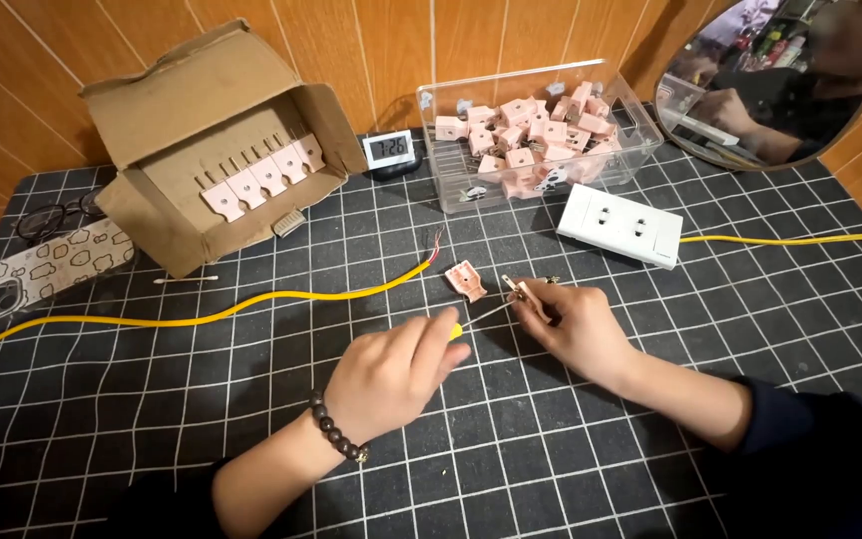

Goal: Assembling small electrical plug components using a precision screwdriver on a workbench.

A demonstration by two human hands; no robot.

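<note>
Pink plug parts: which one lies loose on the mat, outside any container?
The single pink plug half by the stripped yellow cable end. The others sit in the clear bin or cardboard box.

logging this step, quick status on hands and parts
Left hand gripping screwdriver. Right hand pinching small plug part, tip on it. Pink cover lies loose by yellow cable. Nothing blocking.

Left hand (391,374) low over surface, back up, fingers curled shut round thin tool, thumb on top; beaded bracelet on wrist, bare forearm running back toward body. Right hand (576,324) just beyond left fingers, fingers pinched on small part; dark sleeve covering forearm behind wrist.
</note>
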